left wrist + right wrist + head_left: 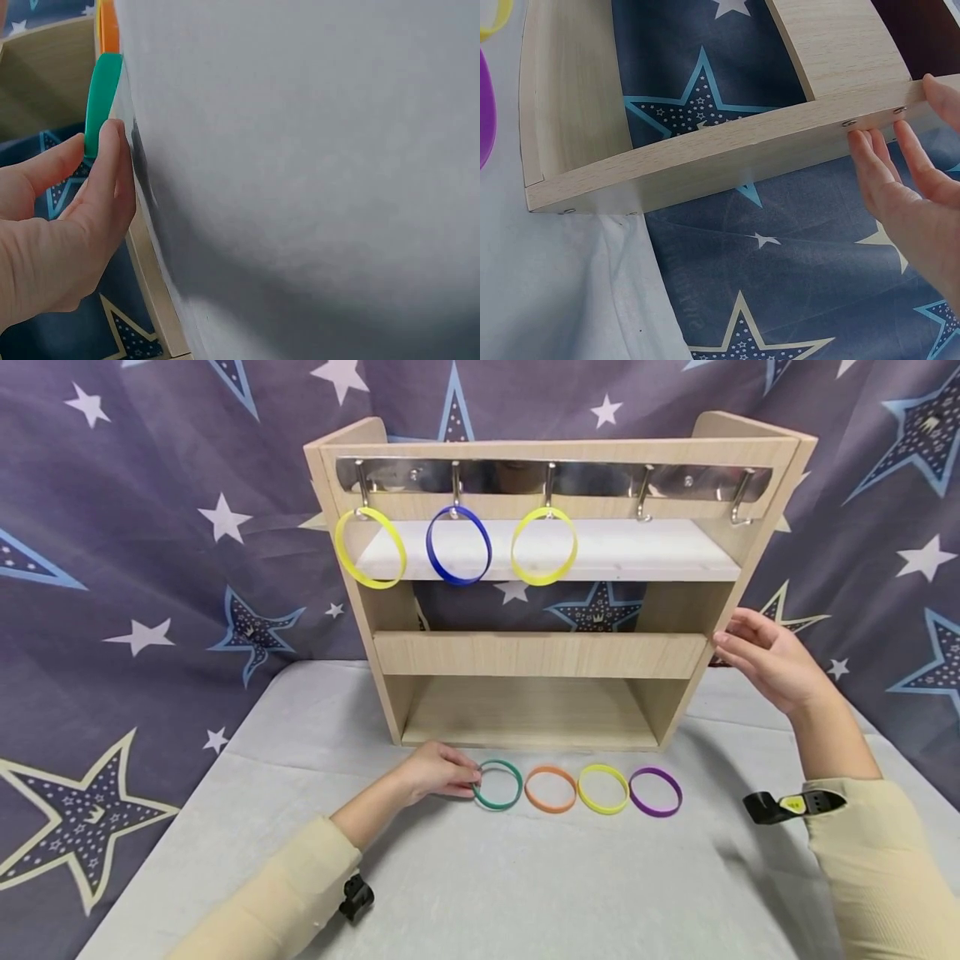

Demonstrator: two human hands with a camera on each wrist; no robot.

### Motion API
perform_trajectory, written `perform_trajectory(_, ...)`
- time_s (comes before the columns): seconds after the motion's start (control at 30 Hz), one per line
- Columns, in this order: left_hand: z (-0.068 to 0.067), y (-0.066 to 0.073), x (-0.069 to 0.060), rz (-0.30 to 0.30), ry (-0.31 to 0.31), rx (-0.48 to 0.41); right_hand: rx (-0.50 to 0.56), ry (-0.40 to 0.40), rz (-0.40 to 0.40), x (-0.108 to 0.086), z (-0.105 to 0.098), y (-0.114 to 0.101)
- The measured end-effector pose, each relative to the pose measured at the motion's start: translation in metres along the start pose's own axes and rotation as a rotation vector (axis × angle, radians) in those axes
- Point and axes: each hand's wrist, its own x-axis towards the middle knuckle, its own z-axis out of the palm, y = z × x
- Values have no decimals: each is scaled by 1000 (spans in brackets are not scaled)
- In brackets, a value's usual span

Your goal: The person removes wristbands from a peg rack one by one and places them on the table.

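Note:
Between thumb and fingers, my left hand [438, 770] pinches the left edge of a green silicone wristband [481, 802], which lies at table level. In the left wrist view, the green band [102, 101] stands out edge-on from the fingertips. My right hand [776, 660] touches the right side panel of a wooden shelf rack [540, 656] with its fingertips. The right wrist view shows these fingers [922, 161] fairly straight against the panel's outer face. To the right of the green band lie an orange wristband [531, 797], a yellow one [602, 811] and a purple one [655, 812].
A metal strip with several hooks [645, 497] runs across the rack's top. Two yellow bands [339, 547] and a blue band [429, 547] hang from the three left hooks; the two right hooks are bare. A star-patterned cloth [172, 568] hangs behind the grey-covered table [525, 893].

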Motion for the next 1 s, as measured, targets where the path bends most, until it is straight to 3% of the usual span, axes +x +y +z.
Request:
perform_trajectory(0.23, 2, 1, -1, -1, 16, 27, 4, 1, -2, 0, 0, 1)
perform_trajectory(0.57, -3, 11, -10, 69, 60, 247, 4, -1, -10, -1, 0, 0)
perform_trajectory(0.8, -12, 28, -12, 93, 60, 245, -21, -3, -7, 0, 2, -2)
perform_trajectory(1.0, -7, 48, -16, 151, 83, 271, -10, 15, -1, -3, 4, -4)
